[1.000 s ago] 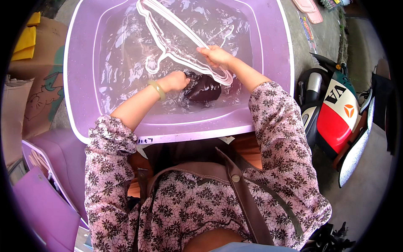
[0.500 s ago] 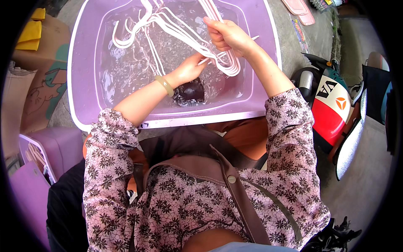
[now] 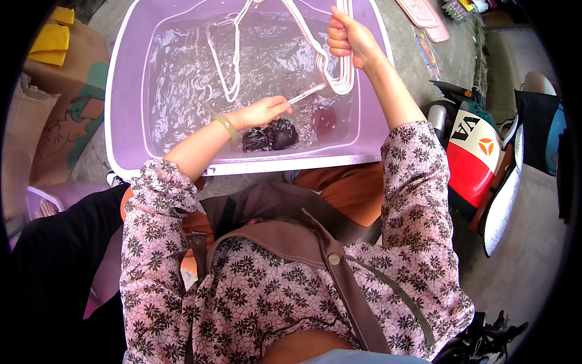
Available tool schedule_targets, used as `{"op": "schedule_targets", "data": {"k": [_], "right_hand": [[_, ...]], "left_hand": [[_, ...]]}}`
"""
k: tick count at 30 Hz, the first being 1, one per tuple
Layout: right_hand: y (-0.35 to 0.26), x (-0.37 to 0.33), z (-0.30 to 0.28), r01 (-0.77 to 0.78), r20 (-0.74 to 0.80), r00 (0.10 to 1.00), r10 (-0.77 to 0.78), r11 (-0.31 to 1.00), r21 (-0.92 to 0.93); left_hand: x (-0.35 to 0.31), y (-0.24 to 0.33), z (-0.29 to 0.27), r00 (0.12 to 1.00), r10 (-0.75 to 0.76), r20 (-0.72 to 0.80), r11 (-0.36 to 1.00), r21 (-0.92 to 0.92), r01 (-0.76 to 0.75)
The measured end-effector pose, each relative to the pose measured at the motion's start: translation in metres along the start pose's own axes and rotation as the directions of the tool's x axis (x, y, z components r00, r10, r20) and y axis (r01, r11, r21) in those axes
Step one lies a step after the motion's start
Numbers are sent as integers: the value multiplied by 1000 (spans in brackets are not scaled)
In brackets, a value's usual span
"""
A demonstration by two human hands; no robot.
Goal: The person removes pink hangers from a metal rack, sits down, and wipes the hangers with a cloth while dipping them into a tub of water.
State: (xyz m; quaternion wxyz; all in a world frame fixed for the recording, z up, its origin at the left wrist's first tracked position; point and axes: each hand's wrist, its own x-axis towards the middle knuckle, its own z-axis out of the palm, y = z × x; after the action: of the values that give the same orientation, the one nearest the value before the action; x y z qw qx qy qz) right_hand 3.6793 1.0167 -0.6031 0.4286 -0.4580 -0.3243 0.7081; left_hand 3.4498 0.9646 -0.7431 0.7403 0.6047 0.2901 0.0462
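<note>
White plastic hangers point(image 3: 330, 67), wet, over purple tub point(image 3: 121, 91).

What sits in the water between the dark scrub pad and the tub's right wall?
In the head view, a round reddish object lies underwater between the dark scrub pad and the purple tub's right wall.

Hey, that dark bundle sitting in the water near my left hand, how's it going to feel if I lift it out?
The dark bundle looks like crumpled cloth, so probably floppy. It lies in the water of the purple tub, so likely soaked, heavy for its size and dripping. Its wet surface may be slippery for your left hand.
</note>
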Motion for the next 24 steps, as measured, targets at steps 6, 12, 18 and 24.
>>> {"op": "schedule_targets", "data": {"k": [6, 12, 18, 24], "right_hand": [[29, -7, 7, 103, -77, 991, -111, 990, -94], [58, -22, 38, 117, -52, 991, -125, 985, -124], [17, -53, 37, 135, -3, 991, -136, 983, -121], [-16, -75, 2, 151, -9, 987, -162, 939, -308]], "left_hand": [[19, 30, 19, 974, -180, -138, 981, -102, 167], [68, 22, 26, 897, -335, -289, 883, -428, 192], [59, -55, -1, 841, -457, -289, 831, 199, 520], [-7, 14, -37, 938, -340, -68, 879, 331, 343]]}}
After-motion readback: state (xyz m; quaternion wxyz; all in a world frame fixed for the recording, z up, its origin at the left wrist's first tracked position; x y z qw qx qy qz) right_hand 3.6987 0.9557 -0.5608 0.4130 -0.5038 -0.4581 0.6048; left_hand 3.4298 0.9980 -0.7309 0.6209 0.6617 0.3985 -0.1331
